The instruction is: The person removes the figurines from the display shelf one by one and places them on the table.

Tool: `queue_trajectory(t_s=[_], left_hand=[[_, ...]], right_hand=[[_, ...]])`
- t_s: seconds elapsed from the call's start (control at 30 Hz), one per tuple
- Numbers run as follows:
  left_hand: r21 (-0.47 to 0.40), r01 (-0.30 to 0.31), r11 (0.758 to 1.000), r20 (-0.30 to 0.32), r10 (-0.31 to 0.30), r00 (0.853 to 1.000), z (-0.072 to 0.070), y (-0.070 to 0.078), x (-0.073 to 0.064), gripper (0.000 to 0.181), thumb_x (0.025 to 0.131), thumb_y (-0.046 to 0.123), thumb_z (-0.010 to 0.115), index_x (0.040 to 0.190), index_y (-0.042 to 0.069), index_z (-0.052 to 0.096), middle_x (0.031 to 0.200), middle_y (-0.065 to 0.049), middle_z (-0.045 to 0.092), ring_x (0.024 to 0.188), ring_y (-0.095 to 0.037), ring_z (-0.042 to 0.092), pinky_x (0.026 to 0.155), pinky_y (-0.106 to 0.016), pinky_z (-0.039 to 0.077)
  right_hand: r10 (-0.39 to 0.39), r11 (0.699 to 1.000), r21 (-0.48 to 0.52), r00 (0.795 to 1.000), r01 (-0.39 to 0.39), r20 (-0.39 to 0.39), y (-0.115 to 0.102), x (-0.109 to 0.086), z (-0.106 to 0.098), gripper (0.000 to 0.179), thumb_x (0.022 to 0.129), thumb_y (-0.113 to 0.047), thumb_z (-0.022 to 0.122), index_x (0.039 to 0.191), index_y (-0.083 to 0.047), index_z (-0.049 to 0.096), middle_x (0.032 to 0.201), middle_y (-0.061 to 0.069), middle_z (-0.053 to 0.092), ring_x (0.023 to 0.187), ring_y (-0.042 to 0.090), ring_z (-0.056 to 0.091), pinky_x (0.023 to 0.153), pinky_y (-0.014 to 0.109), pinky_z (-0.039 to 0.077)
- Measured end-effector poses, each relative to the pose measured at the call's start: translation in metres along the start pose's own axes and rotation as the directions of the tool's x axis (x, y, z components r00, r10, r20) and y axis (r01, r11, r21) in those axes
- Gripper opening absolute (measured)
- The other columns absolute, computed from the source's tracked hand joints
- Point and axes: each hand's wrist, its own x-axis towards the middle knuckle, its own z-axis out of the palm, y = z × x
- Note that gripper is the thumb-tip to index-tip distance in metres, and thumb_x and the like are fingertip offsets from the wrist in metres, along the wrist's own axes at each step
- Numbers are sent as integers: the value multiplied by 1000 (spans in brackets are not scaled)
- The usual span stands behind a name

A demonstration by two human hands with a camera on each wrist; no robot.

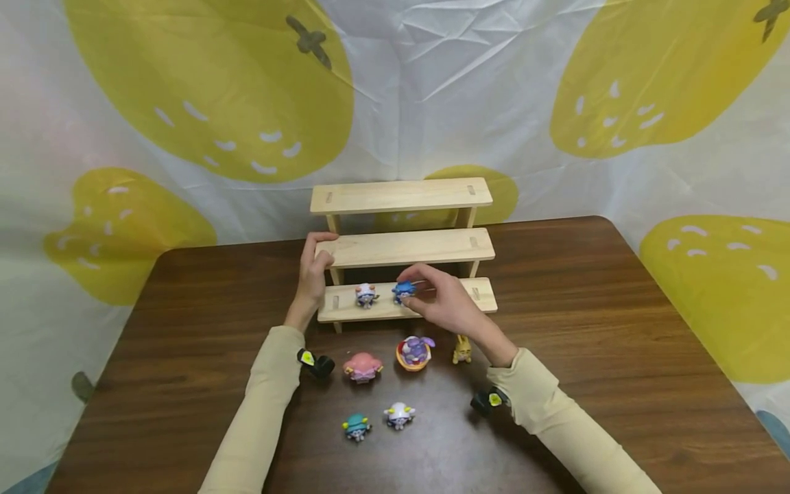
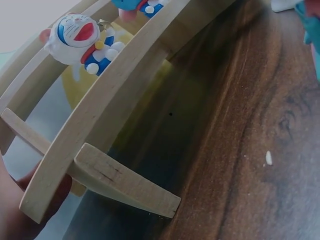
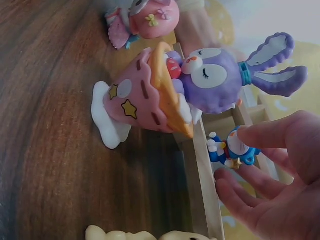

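Note:
A three-step wooden display shelf (image 1: 401, 199) stands at the back of the table. My left hand (image 1: 311, 278) grips the left end of its middle step, with fingers over the top and the thumb near the front edge. On the lowest step, my right hand (image 1: 453, 302) holds a small blue cat figurine (image 3: 234, 147) between thumb and fingers. The thumb lies on the figurine's head in the right wrist view. To its left on the same step sits a white-capped cat figurine (image 2: 75, 40) with an open red mouth.
In front of the shelf stand a pink figurine (image 1: 363, 367), a purple rabbit in a cone (image 3: 210, 80) and a yellow rabbit figurine (image 1: 461, 350). Nearer are a teal-capped figurine (image 1: 356, 427) and a white one with yellow horns (image 1: 400, 415). A patterned curtain (image 1: 401, 82) hangs behind the table.

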Motion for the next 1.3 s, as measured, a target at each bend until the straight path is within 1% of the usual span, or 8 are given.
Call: queue_trajectory(t_s=[0.1,0.23,0.33,0.5,0.77,0.87,1.03,1.3], left_hand=[[-10,2,1000,4,-2,1000,1,4,-2,44,82,-3,39,123,-15,53,131,-33,50,117,-26,43,98,-28,28],[-14,-8,1000,13,8,1000,4,24,-9,44,81,-4,39,121,-20,50,129,-37,49,115,-26,43,97,-28,28],[-10,-9,1000,15,10,1000,6,36,-12,43,80,-4,39,119,-20,51,126,-36,50,110,-22,45,95,-27,30],[-20,-10,1000,13,10,1000,8,38,-14,43,79,-4,39,117,-20,50,124,-35,50,106,-18,44,92,-28,30],[-27,5,1000,12,-5,1000,6,39,-16,44,80,-3,39,119,-21,49,128,-36,49,109,-23,42,93,-29,28],[-33,4,999,15,-3,1000,4,27,-13,45,81,-4,38,122,-21,49,130,-36,48,110,-24,40,93,-30,27],[-53,-6,999,-6,6,1000,1,4,-6,45,82,-3,38,122,-18,50,131,-34,49,109,-20,39,92,-30,26],[-65,-23,998,-28,21,999,-3,-3,-4,43,80,1,40,119,-13,53,127,-28,53,100,-14,41,86,-29,28]], right_hand=[[-14,1000,3,1000,14,-6,1,-1,2,28,89,-1,73,116,-3,65,110,14,72,109,31,70,93,41,56],[-21,1000,7,999,22,-25,3,-1,4,27,89,-1,73,115,-3,64,110,14,73,106,31,71,91,39,57],[-17,1000,-8,999,16,-52,5,-2,5,26,89,-1,74,114,-5,66,109,12,74,101,28,73,88,39,58],[-8,1000,-20,997,6,-83,6,-5,5,25,89,-1,74,113,-5,67,106,10,75,95,25,73,84,39,58],[9,999,49,993,-3,-118,-4,-11,-1,26,89,1,74,113,-5,67,108,13,73,98,28,71,92,40,57],[10,997,72,991,-1,-132,-6,-14,-3,26,89,1,74,113,-4,67,108,14,73,96,29,71,92,41,56],[5,997,72,989,6,-151,-7,-19,-7,26,88,1,74,113,-4,67,107,14,73,95,27,71,92,40,56],[-11,999,50,987,19,-161,-10,-27,-11,26,88,0,75,112,-6,67,104,11,73,92,23,70,91,40,57]])
